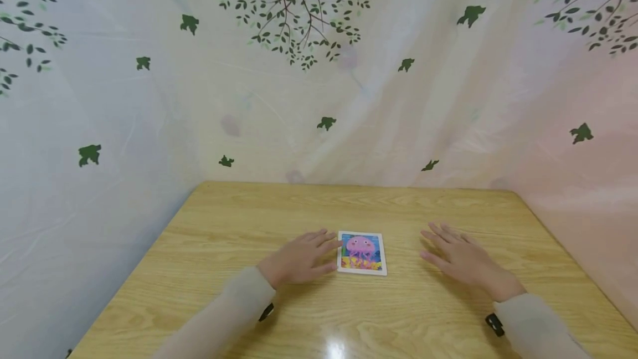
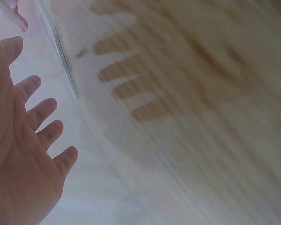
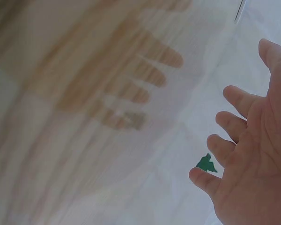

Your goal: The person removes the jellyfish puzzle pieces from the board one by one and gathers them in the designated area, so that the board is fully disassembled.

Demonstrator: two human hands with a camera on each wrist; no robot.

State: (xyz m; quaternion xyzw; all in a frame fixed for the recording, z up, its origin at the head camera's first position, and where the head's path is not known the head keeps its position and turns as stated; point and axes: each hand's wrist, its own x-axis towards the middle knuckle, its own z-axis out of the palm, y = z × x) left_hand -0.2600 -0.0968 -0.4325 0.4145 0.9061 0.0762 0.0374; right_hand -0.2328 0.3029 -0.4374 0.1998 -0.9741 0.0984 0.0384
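Observation:
A square picture board (image 1: 361, 254) with a white border lies flat on the wooden table, showing a pink jellyfish over blue and yellow. My left hand (image 1: 304, 256) hovers at its left edge, fingers spread and fairly straight; whether a fingertip touches the border I cannot tell. In the left wrist view the board's thin edge (image 2: 61, 51) shows beyond that hand (image 2: 25, 136), which holds nothing. To the right of the board, with a gap between, my right hand (image 1: 463, 256) is held above the table, palm down, fingers spread. Its palm (image 3: 257, 159) is bare in the right wrist view.
The light wood table (image 1: 239, 209) has a glossy top that mirrors both hands. A pale curtain (image 1: 279, 98) printed with leafy branches and green bird shapes hangs behind it and along both sides. Dark wrist devices (image 1: 495, 324) show under the sleeves.

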